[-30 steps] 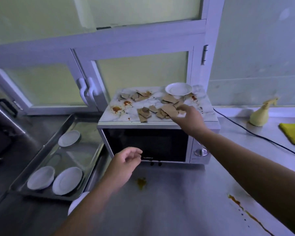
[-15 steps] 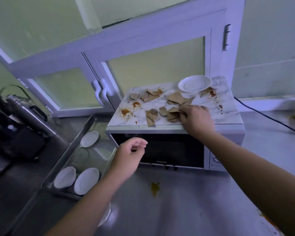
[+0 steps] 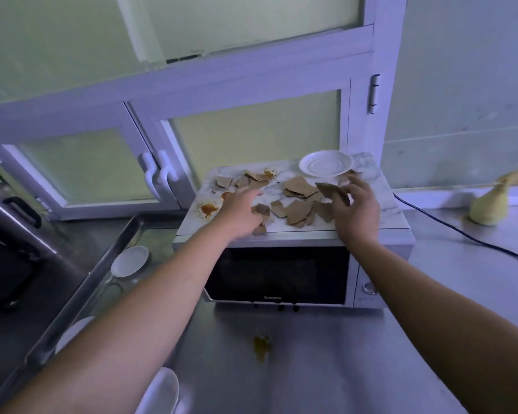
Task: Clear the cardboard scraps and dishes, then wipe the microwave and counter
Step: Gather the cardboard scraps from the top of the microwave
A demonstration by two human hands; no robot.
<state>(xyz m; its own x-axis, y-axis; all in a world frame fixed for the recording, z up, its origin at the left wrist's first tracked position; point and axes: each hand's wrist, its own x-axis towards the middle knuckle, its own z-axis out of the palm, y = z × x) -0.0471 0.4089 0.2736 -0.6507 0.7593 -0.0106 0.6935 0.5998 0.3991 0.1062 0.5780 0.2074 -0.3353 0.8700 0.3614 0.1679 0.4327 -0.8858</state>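
Though blurry, left hand point(image 3: 241, 212) over scraps point(image 3: 299, 211)

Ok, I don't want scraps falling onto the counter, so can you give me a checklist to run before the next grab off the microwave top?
1. Right hand grips its cardboard scrap firmly: ok, pinched between fingers and thumb.
2. Left hand is free to gather: ok, its fingers are straight, beside the loose scraps.
3. Microwave top is cleared of scraps: not ok, many lie there.
4. Saucer is removed: not ok, it sits at the back of the top.
5. Sauce stains are wiped: not ok.
6. Drop spot for the scraps: cannot tell.
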